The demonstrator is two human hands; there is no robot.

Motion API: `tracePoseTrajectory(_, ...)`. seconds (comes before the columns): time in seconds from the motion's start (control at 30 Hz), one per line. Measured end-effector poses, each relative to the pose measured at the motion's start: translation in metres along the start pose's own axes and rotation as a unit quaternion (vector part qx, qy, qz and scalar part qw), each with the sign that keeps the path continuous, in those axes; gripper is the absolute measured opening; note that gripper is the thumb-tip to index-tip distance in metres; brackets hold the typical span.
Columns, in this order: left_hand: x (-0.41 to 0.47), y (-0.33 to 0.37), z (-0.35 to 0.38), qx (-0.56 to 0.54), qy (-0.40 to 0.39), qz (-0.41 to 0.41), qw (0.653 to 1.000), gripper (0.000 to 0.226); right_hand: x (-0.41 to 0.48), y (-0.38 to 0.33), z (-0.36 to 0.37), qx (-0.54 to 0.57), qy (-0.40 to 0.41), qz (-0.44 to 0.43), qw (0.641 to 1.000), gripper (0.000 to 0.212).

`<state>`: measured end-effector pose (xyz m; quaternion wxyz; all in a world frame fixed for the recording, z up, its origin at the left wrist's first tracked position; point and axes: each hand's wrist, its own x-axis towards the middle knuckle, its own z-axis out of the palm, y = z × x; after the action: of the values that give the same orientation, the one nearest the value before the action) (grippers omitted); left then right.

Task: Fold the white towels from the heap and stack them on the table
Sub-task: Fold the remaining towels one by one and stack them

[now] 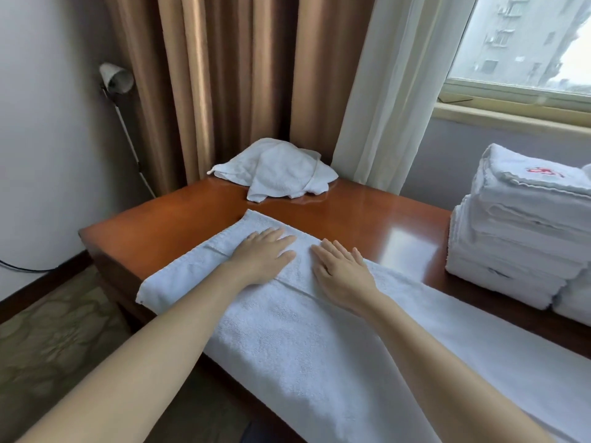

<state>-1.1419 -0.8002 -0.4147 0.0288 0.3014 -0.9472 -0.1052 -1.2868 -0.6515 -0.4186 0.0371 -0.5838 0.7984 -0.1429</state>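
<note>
Nubbly matt terry towel [319, 346]; glossy varnished wood table [367, 215]; satiny curtain [230, 75]

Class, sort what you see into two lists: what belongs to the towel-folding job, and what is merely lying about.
Belongs to the job: left hand and right hand, flat on the spread towel; crumpled heap; folded stack; table.
Merely about: lamp; brown curtain; sheer curtain; window.

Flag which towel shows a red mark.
The top towel of the folded stack at the right of the table: it has red stitching. The long towel spread in front and the crumpled towel by the curtain show plain white.
</note>
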Motion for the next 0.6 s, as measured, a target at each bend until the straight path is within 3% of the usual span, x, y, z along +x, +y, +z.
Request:
tracePoseTrajectory(0.23, 0.027, -0.001, 0.004, 0.002, 0.01, 0.013, 1.0, 0.054, 0.018, 0.02, -0.003, 0.009, 0.013, -0.006, 1.0, 0.046)
tracePoseTrajectory(0.37, 0.024, -0.001, 0.001, -0.113, 0.152, 0.002, 0.982, 0.033, 0.017, 0.016, -0.008, 0.055, 0.082, -0.012, 0.995, 0.036)
tracePoseTrajectory(0.47, 0.01, 0.006, -0.003, -0.067, 0.253, 0.015, 0.965, 0.015, 0.002, 0.005, -0.013, 0.067, 0.141, -0.014, 0.988, 0.034)
tracePoseTrajectory(0.6, -0.018, 0.003, -0.006, -0.081, 0.216, 0.016, 0.973, 0.014, -0.023, -0.011, -0.014, 0.073, 0.118, -0.009, 0.99, 0.035)
